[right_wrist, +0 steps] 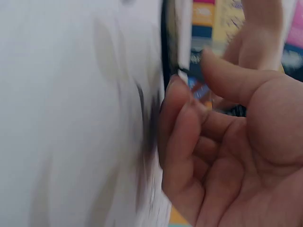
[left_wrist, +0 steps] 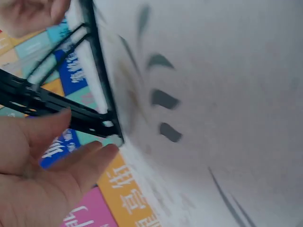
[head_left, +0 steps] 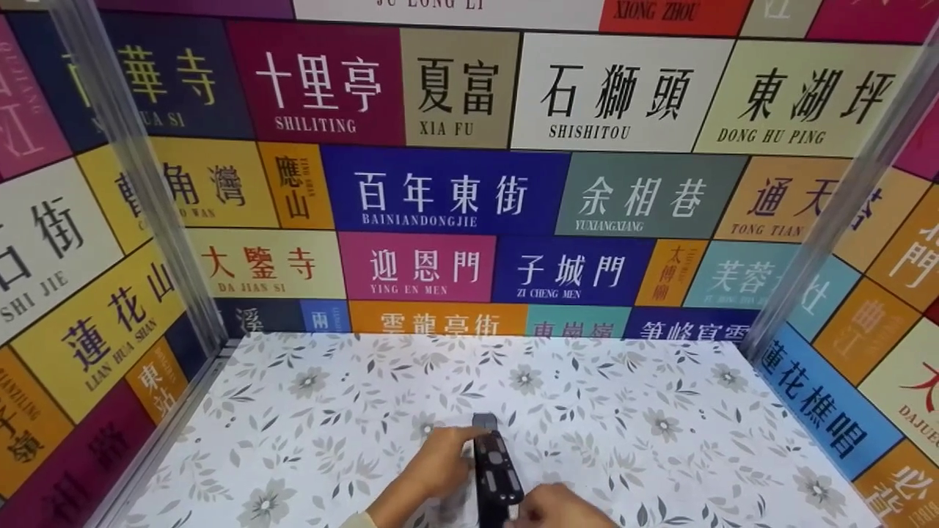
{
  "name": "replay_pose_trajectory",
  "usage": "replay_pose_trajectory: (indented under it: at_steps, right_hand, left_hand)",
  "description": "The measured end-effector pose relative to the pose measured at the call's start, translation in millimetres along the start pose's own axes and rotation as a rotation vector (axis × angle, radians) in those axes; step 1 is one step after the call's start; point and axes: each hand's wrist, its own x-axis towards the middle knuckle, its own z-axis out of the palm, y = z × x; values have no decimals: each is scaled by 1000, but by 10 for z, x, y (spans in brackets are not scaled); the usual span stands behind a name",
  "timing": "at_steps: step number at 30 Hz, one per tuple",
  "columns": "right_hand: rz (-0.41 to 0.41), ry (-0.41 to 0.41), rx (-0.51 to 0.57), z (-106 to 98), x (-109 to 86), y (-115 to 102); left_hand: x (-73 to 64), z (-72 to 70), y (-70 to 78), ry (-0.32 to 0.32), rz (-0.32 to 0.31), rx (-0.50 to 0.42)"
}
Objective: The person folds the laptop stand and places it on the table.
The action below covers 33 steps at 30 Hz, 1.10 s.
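A black folding stand [head_left: 497, 462] with slotted bars stands near the front middle of the flower-patterned table [head_left: 323, 418]. In the left wrist view its hinged bars [left_wrist: 97, 71] spread apart in a V, with thin struts between them. My left hand [head_left: 439, 460] grips one bar close to the hinge, thumb on one side and fingers on the other. At the near end of the stand, the curled fingers of my right hand [head_left: 561, 507] hold a dark bar [right_wrist: 166, 42]; its thumb stands a little apart, and the exact contact is partly hidden.
Walls printed with colourful street-name panels [head_left: 440, 191] rise behind the table and on both sides. Clear upright corner strips [head_left: 158, 198] run down at the table's back left and back right.
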Motion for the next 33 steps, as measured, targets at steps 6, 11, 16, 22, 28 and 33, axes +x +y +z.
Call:
replay_pose_trajectory:
  at_steps: [6, 11, 16, 22, 28, 33]
  right_hand:
    - [13, -65, 592, -157, -11, 138]
    - [107, -172, 993, -205, -38, 158]
    - [100, -211, 1133, -194, -1, 179]
    - [113, -231, 1166, -146, 49, 197]
    - [101, -275, 1183, -133, 75, 208]
    - [100, -278, 1200, -127, 91, 219]
  left_hand:
    - [-220, -110, 96, -70, -292, -441]
    - [-370, -69, 160, -145, -687, -1024]
    - [-420, -32, 167, -242, -832, -1240]
    - [-441, 40, 150, -307, -801, -1374]
    - [-459, 102, 126, -279, -799, -1436]
    - [-452, 114, 112, -270, -787, -1452]
